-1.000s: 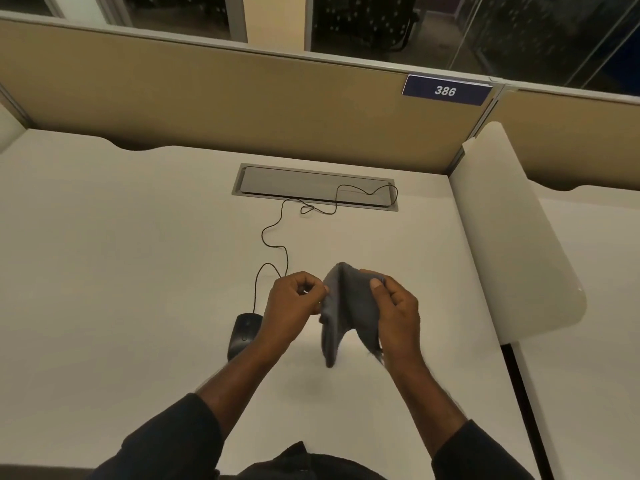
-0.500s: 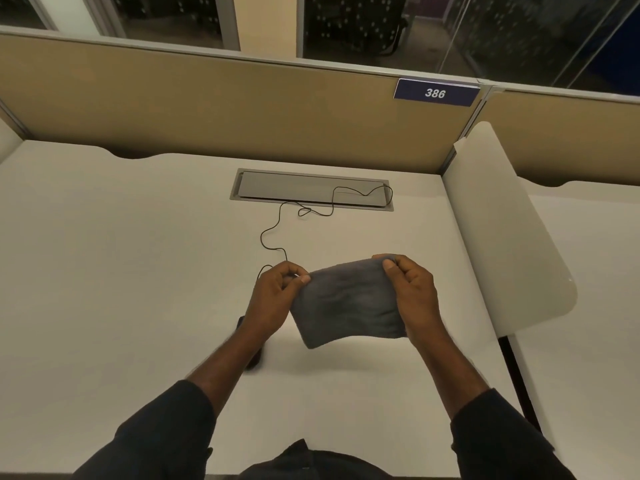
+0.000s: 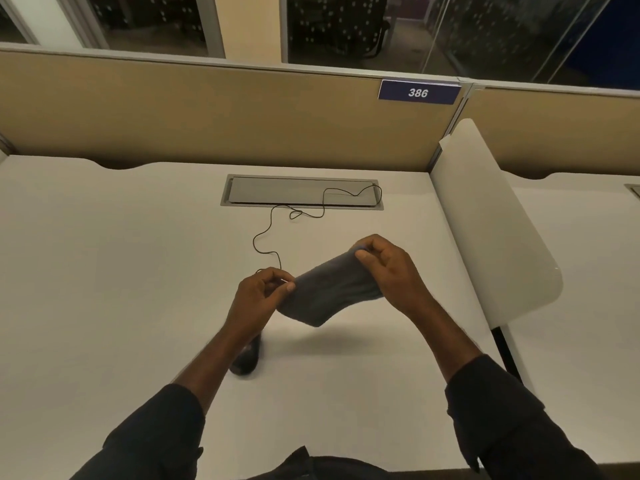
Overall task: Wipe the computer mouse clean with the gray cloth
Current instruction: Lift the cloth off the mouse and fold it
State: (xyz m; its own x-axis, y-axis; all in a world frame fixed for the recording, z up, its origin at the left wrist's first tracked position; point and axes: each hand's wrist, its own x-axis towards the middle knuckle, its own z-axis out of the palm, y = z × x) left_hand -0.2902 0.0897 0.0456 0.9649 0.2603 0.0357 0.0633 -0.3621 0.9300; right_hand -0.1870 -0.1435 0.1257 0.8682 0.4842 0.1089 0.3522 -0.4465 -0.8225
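Observation:
The gray cloth (image 3: 325, 292) hangs stretched in the air above the white desk (image 3: 104, 289), held at both ends. My left hand (image 3: 258, 299) pinches its left edge and my right hand (image 3: 391, 271) pinches its upper right corner, which sits higher. The black computer mouse (image 3: 247, 358) lies on the desk beneath my left forearm, which hides most of it. Its thin black cable (image 3: 266, 233) winds back toward the rear of the desk.
A grey cable hatch (image 3: 301, 194) is set into the desk near the tan partition (image 3: 207, 116), which carries a blue "386" label (image 3: 418, 93). A white side divider (image 3: 491, 230) bounds the desk on the right.
The cloth went from bunched between my hands to spread out wide. Since then my right hand has risen, so the cloth slopes and sags at its lower edge.

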